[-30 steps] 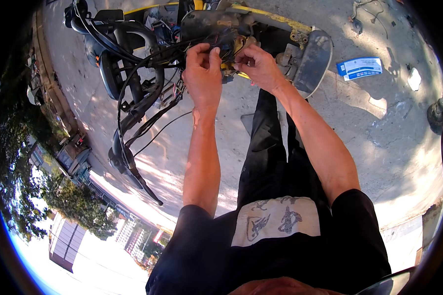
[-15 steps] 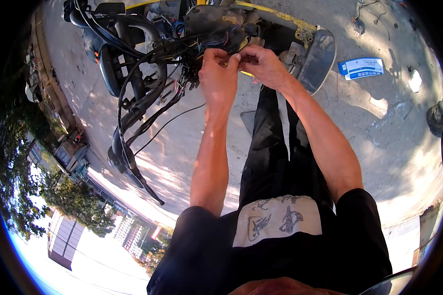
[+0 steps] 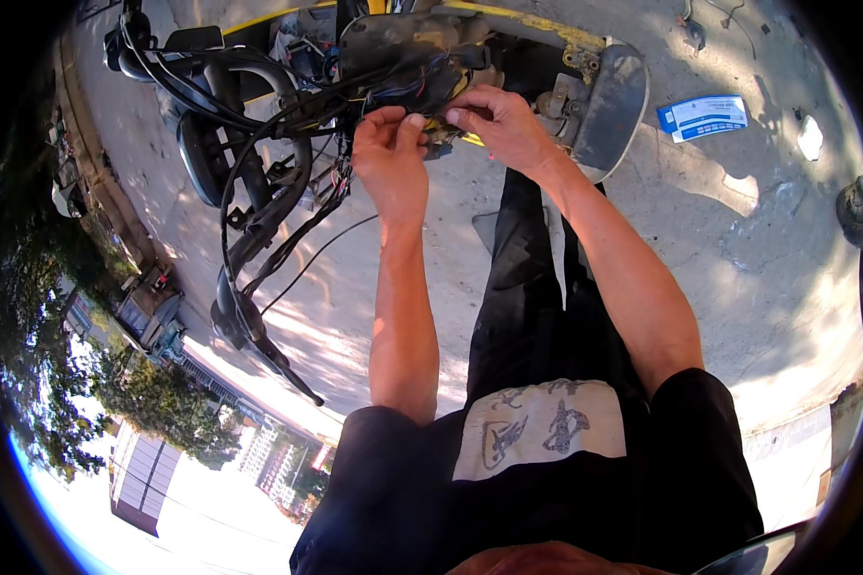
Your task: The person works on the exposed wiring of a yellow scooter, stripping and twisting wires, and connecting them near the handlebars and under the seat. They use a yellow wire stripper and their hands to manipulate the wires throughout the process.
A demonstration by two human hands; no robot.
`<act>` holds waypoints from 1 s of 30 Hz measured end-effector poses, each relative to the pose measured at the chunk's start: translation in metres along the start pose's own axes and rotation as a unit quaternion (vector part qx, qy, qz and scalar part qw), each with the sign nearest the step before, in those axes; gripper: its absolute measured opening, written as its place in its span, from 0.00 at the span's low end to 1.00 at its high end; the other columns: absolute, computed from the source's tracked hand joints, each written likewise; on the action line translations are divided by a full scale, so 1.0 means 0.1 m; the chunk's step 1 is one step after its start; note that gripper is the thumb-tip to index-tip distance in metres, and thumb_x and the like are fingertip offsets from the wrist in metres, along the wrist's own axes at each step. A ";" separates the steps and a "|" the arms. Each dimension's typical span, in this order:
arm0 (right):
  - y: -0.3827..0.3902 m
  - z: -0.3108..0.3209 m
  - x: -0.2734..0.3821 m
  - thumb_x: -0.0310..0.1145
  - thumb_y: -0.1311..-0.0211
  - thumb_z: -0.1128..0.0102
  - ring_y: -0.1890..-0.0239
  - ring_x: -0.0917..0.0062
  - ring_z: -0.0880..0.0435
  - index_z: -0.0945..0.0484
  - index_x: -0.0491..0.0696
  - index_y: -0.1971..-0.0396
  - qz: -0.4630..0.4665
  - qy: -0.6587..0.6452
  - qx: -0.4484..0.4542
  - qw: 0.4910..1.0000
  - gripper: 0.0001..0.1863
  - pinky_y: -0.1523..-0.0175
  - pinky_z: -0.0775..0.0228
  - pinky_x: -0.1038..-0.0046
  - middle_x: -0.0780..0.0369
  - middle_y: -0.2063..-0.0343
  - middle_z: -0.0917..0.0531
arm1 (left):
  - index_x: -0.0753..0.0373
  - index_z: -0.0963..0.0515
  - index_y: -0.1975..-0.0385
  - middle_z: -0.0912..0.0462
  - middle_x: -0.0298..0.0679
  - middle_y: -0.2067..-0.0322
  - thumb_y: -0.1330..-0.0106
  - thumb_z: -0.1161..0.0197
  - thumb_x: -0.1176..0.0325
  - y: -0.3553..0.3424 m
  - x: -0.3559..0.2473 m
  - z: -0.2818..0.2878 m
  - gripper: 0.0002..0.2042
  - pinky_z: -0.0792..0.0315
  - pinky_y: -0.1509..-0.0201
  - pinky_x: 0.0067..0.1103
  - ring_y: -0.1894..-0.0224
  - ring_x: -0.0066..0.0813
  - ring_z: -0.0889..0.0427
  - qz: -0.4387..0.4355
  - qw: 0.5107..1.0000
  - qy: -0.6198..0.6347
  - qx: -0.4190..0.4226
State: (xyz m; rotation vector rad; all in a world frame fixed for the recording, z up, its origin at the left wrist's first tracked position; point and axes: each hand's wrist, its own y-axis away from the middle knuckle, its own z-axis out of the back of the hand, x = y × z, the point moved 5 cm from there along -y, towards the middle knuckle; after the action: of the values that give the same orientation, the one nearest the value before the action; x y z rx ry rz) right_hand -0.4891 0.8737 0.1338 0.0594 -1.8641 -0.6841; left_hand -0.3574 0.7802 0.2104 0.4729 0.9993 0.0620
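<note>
My left hand (image 3: pixel 389 158) is closed in a pinch beside the wiring of a partly stripped two-wheeler; what lies between thumb and fingers is too small to make out. Just to its right, my right hand (image 3: pixel 508 129) also pinches, its thumb and forefinger pointing toward the left hand. Whatever it grips is hidden. Thin coloured wires (image 3: pixel 414 84) run right behind both hands. Over them sits a dusty dark cover (image 3: pixel 393 43). A loose bundle of wires (image 3: pixel 334 184) hangs to the left of my left hand.
Handlebars (image 3: pixel 259 225) with black cables spread at the left. A yellow frame bar (image 3: pixel 537 27) leads to a dark rounded panel (image 3: pixel 616 110) on the right. On the concrete ground lie a blue-and-white packet (image 3: pixel 703 118) and a white scrap (image 3: pixel 809 139).
My hands have drawn apart: the left moved left and slightly down, the right slightly left. The vehicle sits slightly further left in the picture.
</note>
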 end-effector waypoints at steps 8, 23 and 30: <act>-0.03 0.00 0.17 0.33 0.30 0.34 0.60 0.77 0.16 0.13 0.39 0.53 -0.032 -0.001 -0.020 0.999 0.13 0.51 0.24 0.72 0.60 0.61 0.13 | 0.73 0.24 0.51 0.12 0.43 0.62 0.28 0.37 0.79 0.17 0.25 -0.08 0.10 0.18 0.58 0.21 0.65 0.26 0.14 0.078 0.982 0.171 0.014; 0.02 -0.05 0.10 0.33 0.28 0.33 0.65 0.85 0.18 0.13 0.42 0.58 0.011 0.061 0.017 0.998 0.10 0.70 0.25 0.77 0.68 0.64 0.18 | 0.75 0.18 0.53 0.12 0.43 0.64 0.29 0.38 0.78 0.14 0.24 -0.08 0.10 0.16 0.60 0.21 0.65 0.26 0.12 0.122 0.975 0.181 0.052; 0.01 -0.10 0.12 0.27 0.31 0.33 0.65 0.82 0.18 0.15 0.40 0.60 0.108 0.146 0.003 0.983 0.06 0.61 0.22 0.77 0.65 0.63 0.21 | 0.71 0.17 0.52 0.12 0.39 0.62 0.29 0.36 0.75 0.11 0.28 -0.08 0.10 0.17 0.58 0.22 0.61 0.26 0.11 0.138 0.979 0.130 0.080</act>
State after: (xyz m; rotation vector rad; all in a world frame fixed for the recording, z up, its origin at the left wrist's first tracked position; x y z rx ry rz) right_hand -0.4847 0.8658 0.1471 -0.0371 -1.5632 -0.4913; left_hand -0.3470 0.8003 0.1887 0.7648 1.1940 0.3012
